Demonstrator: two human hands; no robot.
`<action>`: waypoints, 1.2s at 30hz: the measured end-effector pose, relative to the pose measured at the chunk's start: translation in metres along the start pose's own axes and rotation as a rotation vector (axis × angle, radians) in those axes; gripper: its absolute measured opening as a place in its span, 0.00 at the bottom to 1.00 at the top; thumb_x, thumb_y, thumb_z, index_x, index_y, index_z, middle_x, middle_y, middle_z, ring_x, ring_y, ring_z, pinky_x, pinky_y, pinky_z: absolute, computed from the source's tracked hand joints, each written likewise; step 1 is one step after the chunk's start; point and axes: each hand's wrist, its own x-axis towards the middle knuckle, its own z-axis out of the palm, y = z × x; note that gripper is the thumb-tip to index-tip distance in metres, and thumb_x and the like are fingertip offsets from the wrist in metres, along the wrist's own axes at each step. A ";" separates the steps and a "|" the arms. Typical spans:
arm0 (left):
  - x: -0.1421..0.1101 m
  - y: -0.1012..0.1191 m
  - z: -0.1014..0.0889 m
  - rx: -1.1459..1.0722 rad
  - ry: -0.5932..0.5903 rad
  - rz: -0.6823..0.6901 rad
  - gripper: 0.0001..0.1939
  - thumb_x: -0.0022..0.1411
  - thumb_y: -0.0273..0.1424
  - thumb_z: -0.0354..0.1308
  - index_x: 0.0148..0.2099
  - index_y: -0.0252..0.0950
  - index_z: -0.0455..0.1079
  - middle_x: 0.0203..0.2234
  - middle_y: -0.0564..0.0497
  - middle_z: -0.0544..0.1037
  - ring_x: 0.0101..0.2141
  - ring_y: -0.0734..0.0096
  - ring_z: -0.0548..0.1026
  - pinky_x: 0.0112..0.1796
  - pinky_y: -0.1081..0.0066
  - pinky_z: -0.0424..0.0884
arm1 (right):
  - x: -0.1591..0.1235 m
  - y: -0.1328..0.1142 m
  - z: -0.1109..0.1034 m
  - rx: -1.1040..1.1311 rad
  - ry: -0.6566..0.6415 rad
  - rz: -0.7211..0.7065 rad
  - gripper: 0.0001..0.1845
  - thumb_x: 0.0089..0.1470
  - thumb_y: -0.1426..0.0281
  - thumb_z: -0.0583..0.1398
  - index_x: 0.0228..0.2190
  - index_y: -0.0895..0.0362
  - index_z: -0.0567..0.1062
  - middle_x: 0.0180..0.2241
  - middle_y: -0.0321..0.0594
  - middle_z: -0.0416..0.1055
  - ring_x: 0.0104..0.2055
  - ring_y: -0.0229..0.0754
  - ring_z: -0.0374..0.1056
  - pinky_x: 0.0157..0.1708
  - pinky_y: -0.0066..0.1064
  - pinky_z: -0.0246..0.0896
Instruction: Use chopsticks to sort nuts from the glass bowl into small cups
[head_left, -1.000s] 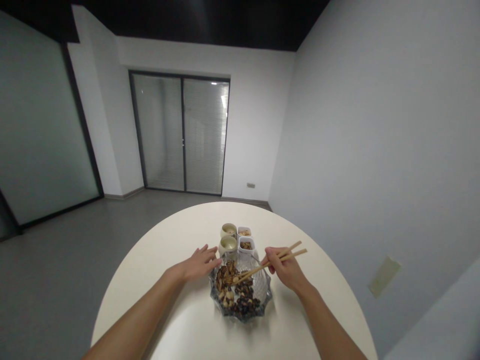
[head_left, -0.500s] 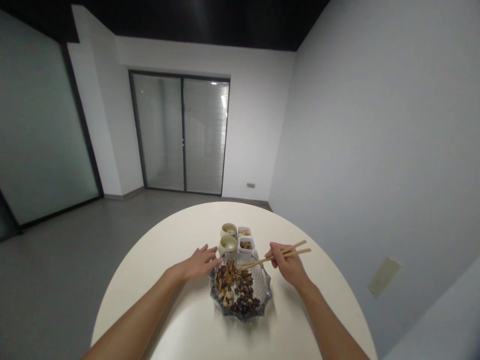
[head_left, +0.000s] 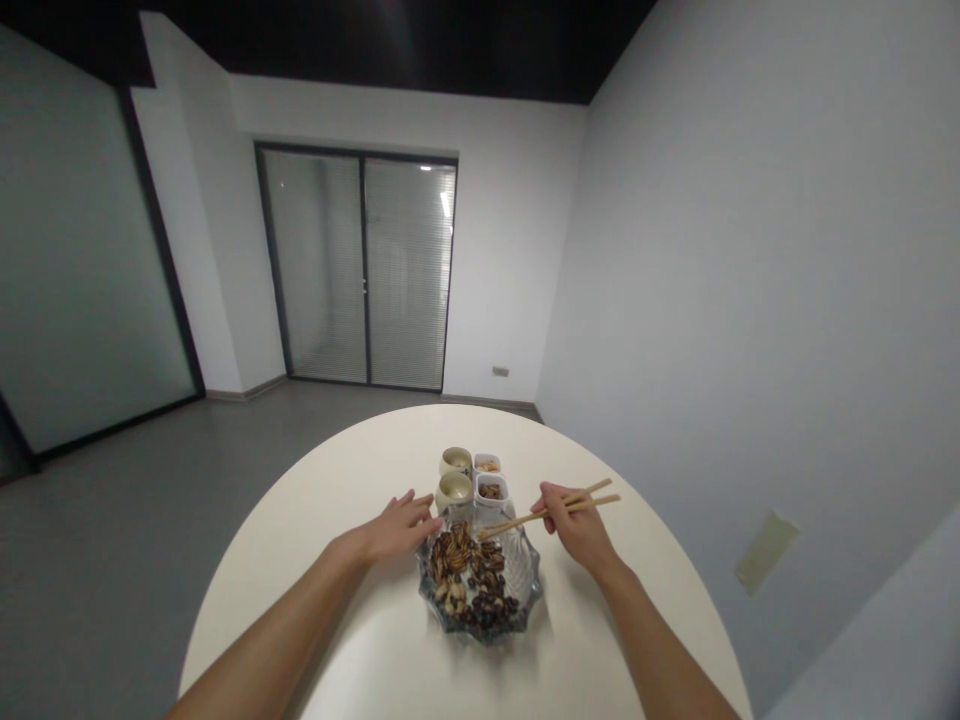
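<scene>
Left grip: My left grip (head_left: 397,530) is open. My fingers are spread a bit and hold nothing. They hang just over the edge of the bowl, right beside a cup.

Right grip: My right grip (head_left: 574,532) is shut around two chopsticks (head_left: 559,512). I pinch them with my thumb and fingers.

Chopsticks: They are long and made of light wood. They point in across the bowl, and their tips are close together over the back of it, near the nuts. I cannot tell if the tips have hold of a nut, because it is too small to see.

Bowl: The glass bowl (head_left: 529,585) sits on the worktop between my two hands. It has a wavy edge.

Food: Brown pecans (head_left: 456,550) lie at the back left of the bowl. Dark seeds (head_left: 487,608) lie at the front, and pale nuts (head_left: 450,597) lie on the left side.

Cups: Two small cream cups (head_left: 454,491) stand behind the bowl, one behind the other.

Boxes: Two little white square boxes (head_left: 492,489) stand just to the right of the cups. They have food in them.

Worktop: The worktop (head_left: 360,640) is round and white.

Room: A glass door with blinds (head_left: 409,270) is far ahead, past a gray floor (head_left: 112,560).
</scene>
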 end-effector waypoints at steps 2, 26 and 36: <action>0.000 0.000 0.000 0.000 -0.002 -0.003 0.34 0.67 0.57 0.32 0.58 0.43 0.65 0.66 0.49 0.46 0.65 0.49 0.37 0.59 0.46 0.35 | 0.000 0.000 0.000 0.000 0.000 -0.006 0.29 0.59 0.51 0.52 0.21 0.60 0.77 0.11 0.34 0.61 0.15 0.34 0.57 0.16 0.25 0.52; -0.001 -0.002 -0.003 -0.010 -0.014 0.006 0.36 0.66 0.58 0.31 0.60 0.43 0.63 0.66 0.49 0.46 0.64 0.48 0.37 0.59 0.47 0.35 | 0.047 -0.025 0.031 0.044 0.281 -0.162 0.30 0.60 0.51 0.51 0.21 0.59 0.77 0.12 0.35 0.63 0.16 0.36 0.59 0.18 0.27 0.56; -0.001 -0.007 -0.003 -0.011 -0.009 0.005 0.36 0.65 0.60 0.31 0.59 0.43 0.63 0.66 0.49 0.47 0.64 0.48 0.36 0.59 0.47 0.35 | 0.072 -0.016 0.054 -0.048 0.265 -0.125 0.30 0.60 0.51 0.49 0.22 0.58 0.76 0.14 0.35 0.64 0.18 0.37 0.62 0.21 0.27 0.59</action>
